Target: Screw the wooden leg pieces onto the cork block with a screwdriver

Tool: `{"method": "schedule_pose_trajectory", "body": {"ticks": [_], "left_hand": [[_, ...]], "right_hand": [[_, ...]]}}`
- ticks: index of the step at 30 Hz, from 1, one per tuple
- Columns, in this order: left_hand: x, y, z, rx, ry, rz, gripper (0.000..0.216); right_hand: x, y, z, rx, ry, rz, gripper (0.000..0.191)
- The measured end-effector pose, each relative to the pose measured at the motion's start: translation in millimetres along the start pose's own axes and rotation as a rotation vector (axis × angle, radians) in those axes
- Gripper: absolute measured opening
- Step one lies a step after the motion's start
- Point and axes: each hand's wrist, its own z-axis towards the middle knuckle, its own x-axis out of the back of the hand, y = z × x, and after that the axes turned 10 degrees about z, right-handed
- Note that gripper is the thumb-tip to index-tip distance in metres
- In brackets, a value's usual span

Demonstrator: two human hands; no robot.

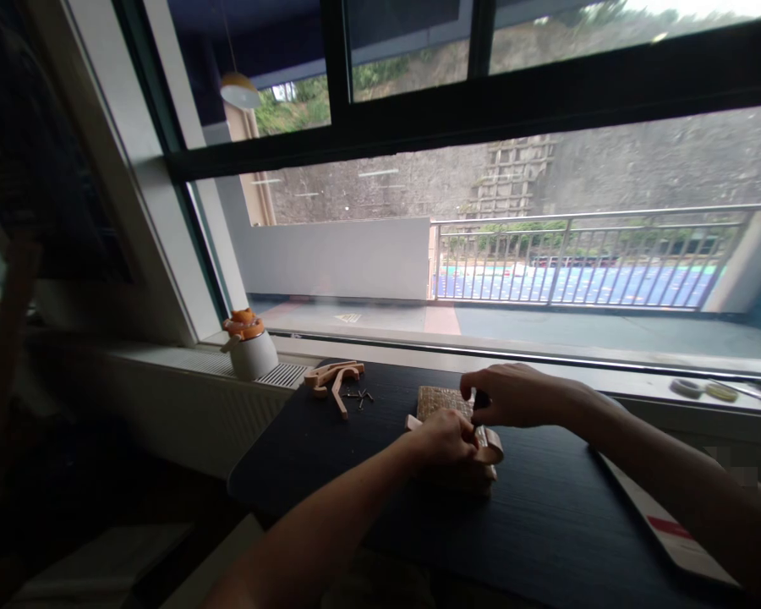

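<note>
My left hand (447, 436) is closed on a small wooden piece with a curved end (493, 447), pressing it down over a woven-looking tan block (440, 401) on the dark table. Above the same piece, my right hand (507, 394) grips the dark handle of a screwdriver (480, 400), held upright. The tool's tip meets the wood beside my left fingertips, where the contact is partly hidden. Several loose screws (360, 396) lie to the left, beside curved wooden parts (335, 376).
The dark table (304, 457) stands against the window sill. An orange-lidded white jug (252, 348) is on the ledge at left. Tape rolls (686, 387) lie on the sill at right. A pale board with a red stripe (665, 526) rests under my right forearm.
</note>
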Motion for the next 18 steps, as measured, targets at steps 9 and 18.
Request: {"method": "schedule_pose_trajectory", "body": {"ticks": [9, 18], "left_hand": [[1.5, 2.0, -1.8, 0.068, 0.001, 0.009, 0.01], [2.3, 3.0, -3.2, 0.031, -0.004, -0.007, 0.013]], "right_hand": [[-7.3, 5.9, 1.7, 0.069, -0.047, 0.038, 0.019], [-6.0, 3.1, 3.1, 0.026, -0.023, 0.027, 0.026]]}}
